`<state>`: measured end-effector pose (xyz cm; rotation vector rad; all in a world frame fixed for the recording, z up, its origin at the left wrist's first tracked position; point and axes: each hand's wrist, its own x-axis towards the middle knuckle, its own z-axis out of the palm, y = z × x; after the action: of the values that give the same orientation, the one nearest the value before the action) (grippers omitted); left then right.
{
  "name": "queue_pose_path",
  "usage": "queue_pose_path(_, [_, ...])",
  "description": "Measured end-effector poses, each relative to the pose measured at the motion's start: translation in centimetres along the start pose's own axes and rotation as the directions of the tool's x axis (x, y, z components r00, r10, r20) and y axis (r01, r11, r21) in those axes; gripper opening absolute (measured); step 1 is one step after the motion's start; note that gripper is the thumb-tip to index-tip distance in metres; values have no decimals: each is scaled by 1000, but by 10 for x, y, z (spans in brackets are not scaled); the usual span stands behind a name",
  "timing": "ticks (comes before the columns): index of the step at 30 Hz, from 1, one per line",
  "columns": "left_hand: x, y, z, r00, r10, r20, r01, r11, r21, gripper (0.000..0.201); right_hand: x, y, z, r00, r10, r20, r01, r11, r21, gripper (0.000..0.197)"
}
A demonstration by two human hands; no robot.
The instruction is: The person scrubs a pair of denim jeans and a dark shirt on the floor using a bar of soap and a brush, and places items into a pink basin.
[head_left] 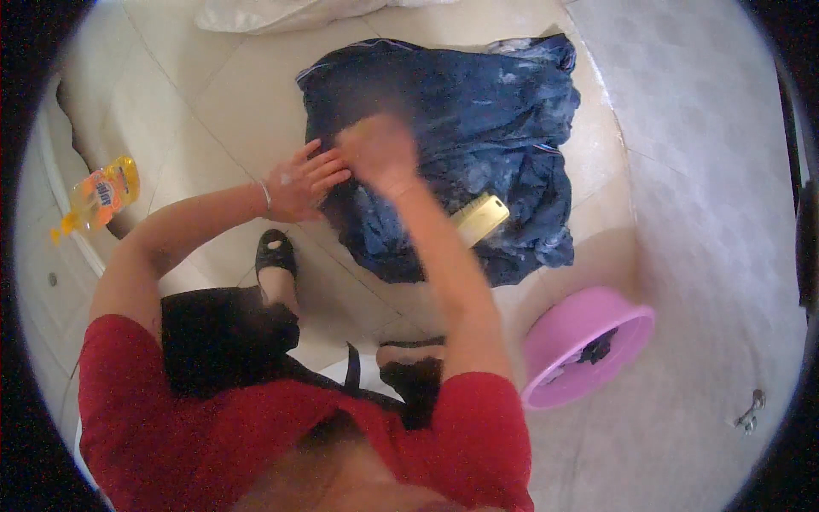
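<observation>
A dark blue garment [469, 102] with whitish, foamy patches is spread out on the tiled floor in front of me. My left hand [300, 183] lies at its left edge with the fingers stretched out and apart, and a thin band circles the wrist. Just to the right, my right hand [380, 154] is over the garment. Motion blurs its fingers, so whether it grips the fabric does not show. On the lower part of the cloth rests a yellow brush [484, 218], its near end partly hidden by my right forearm.
A pink basin [554, 341] with dark cloth inside is tilted at the right. At far left is a bottle of orange-yellow liquid [104, 194]. A pale sack-like bundle [281, 13] lies at the top, and a small metal fitting [751, 411] at the lower right.
</observation>
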<state>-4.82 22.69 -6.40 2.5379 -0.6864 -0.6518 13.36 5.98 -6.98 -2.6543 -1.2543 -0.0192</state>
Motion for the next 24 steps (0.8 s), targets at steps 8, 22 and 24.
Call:
queue_pose_path(8, [4, 6, -3, 1000, 17, 5, -17, 1000, -7, 91, 21, 37, -5, 950, 311, 3, -306, 933, 188, 20])
queue_pose_path(22, [2, 1, -1, 1000, 18, 6, -18, 999, 28, 92, -31, 2, 5, 947, 179, 268, -282, 863, 420, 36])
queue_pose_path(24, [1, 0, 2, 999, 16, -27, -17, 1000, -14, 91, -16, 15, -27, 826, 399, 399, -545, 745, 383, 38])
